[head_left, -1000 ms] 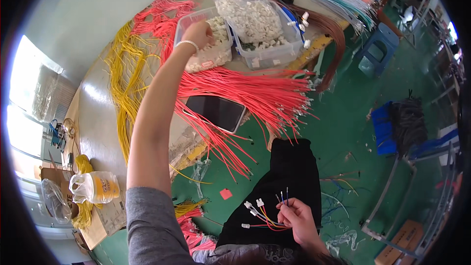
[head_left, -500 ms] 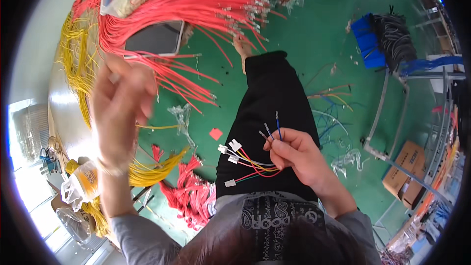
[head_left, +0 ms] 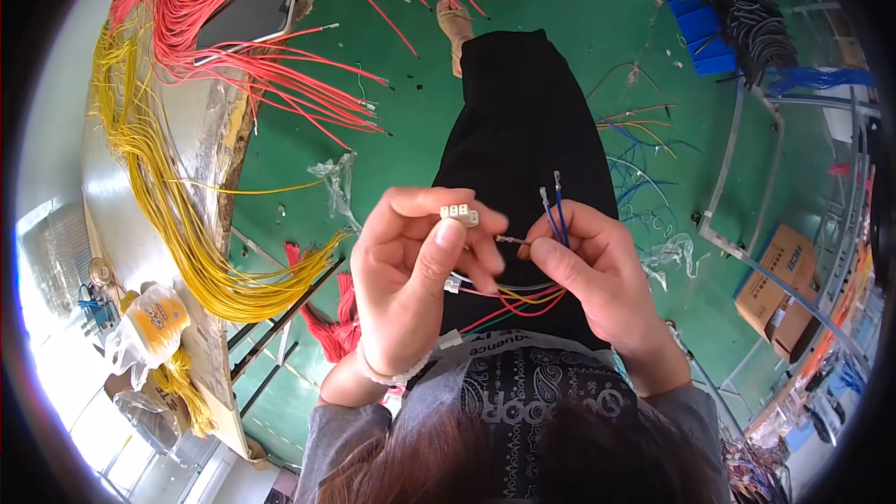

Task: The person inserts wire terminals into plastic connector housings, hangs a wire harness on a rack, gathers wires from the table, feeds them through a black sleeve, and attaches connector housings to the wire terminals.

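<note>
Between the thumb and fingers of my left hand (head_left: 415, 266) is a small white connector housing (head_left: 458, 216), its row of square openings showing. My right hand (head_left: 597, 266) pinches a bundle of wires. Two blue wires (head_left: 560, 210) with metal crimp terminals stick up from that grip. A brownish wire (head_left: 511, 240) points left, its terminal tip close to my left fingers; whether they touch I cannot tell. Red, yellow, green and white wires (head_left: 513, 303) hang below my right hand toward my lap. A white plug (head_left: 451, 339) ends one of them; other plugs are partly hidden behind my left hand.
At the left, the table (head_left: 201, 145) carries a bundle of yellow wires (head_left: 177, 233), red wires (head_left: 308, 107) and a dark-screened tablet (head_left: 252, 14). A blue bin (head_left: 700, 23) with black cables stands at the far right, a cardboard box (head_left: 779, 294) below it. Loose wires lie on the green floor.
My left hand has come from over the red wires at the table to my lap and now holds a white connector housing. The view has shifted; my right hand still grips the wires.
</note>
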Demonstrator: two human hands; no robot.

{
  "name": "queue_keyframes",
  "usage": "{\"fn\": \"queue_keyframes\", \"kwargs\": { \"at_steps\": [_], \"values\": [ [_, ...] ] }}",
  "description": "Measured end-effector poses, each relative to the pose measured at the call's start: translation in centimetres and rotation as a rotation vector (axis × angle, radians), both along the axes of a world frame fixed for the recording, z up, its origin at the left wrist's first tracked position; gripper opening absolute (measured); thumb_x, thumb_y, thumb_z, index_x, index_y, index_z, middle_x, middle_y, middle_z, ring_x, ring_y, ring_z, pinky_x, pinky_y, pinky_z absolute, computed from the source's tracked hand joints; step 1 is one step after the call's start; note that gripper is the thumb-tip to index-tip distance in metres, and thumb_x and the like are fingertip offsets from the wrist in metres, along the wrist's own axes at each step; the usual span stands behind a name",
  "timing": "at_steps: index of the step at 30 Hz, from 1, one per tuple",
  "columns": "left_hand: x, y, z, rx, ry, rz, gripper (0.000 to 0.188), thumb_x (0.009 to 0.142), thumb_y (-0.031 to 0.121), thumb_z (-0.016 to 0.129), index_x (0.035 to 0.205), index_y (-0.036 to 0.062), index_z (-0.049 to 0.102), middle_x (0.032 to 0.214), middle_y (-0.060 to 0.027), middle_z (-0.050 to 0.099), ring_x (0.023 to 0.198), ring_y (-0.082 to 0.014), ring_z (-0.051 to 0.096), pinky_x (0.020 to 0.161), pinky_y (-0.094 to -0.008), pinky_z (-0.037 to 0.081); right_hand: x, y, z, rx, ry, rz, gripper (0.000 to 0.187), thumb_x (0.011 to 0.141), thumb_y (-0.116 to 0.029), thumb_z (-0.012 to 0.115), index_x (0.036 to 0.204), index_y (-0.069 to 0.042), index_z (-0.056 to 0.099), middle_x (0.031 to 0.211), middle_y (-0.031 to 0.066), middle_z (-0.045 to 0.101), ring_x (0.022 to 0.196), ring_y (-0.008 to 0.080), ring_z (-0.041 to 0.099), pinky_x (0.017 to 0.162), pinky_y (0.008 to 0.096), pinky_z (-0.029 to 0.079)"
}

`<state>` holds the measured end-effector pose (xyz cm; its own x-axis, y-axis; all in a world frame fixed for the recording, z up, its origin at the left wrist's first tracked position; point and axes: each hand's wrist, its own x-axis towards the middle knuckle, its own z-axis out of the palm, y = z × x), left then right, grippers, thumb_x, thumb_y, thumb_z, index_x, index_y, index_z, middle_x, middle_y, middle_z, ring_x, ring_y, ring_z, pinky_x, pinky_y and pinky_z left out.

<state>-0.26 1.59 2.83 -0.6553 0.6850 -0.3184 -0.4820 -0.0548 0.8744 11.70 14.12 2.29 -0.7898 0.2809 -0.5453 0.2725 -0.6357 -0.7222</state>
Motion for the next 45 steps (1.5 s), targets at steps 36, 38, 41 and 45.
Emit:
{"fn": "queue_keyframes", "kwargs": {
  "at_steps": [36,38,41,45],
  "values": [
    [0.2,-0.5,-0.5,-0.129,-0.016,-0.109,0.038,0.089,0.026,0.062,0.112,-0.0047,0.057,0.092,-0.0078,0.057,0.073,-0.0137,0.056,0.060,-0.0227,0.046,0.1,0.6,0.1,0.090,0.003,-0.027,0.014,0.086,-0.009,0.066,0.090,0.003,0.062,0.069,0.0010,0.061,0.062,0.0021,0.053,0.055,0.0170,0.042],
    [-0.3,-1.3,-1.5,-0.081,0.020,-0.159,0.036,0.090,0.024,0.062,0.111,-0.0047,0.056,0.091,-0.0074,0.056,0.073,-0.0134,0.056,0.060,-0.0228,0.046,-0.1,0.6,0.4,0.075,-0.007,-0.030,0.012,0.085,-0.009,0.067,0.087,0.002,0.062,0.072,0.0006,0.061,0.063,0.0019,0.050,0.056,0.0172,0.039],
    [-0.2,-1.4,-2.3,0.042,-0.042,-0.191,0.030,0.091,0.015,0.059,0.112,-0.0047,0.057,0.091,-0.0069,0.055,0.079,-0.0135,0.058,0.066,-0.0232,0.048,-0.1,0.5,0.5,0.045,-0.008,-0.013,0.010,0.084,-0.009,0.067,0.084,0.000,0.062,0.074,0.0004,0.060,0.063,0.0018,0.047,0.056,0.0174,0.036],
    [0.7,-0.5,-1.3,0.042,-0.108,-0.237,0.024,0.091,0.004,0.056,0.113,-0.0044,0.057,0.093,-0.0078,0.055,0.086,-0.0142,0.060,0.073,-0.0247,0.051,-0.3,-0.2,-0.1,-0.005,0.067,-0.138,0.011,0.084,-0.009,0.067,0.084,0.001,0.063,0.072,0.0001,0.060,0.061,0.0012,0.047,0.054,0.0168,0.035]
  ]
}}
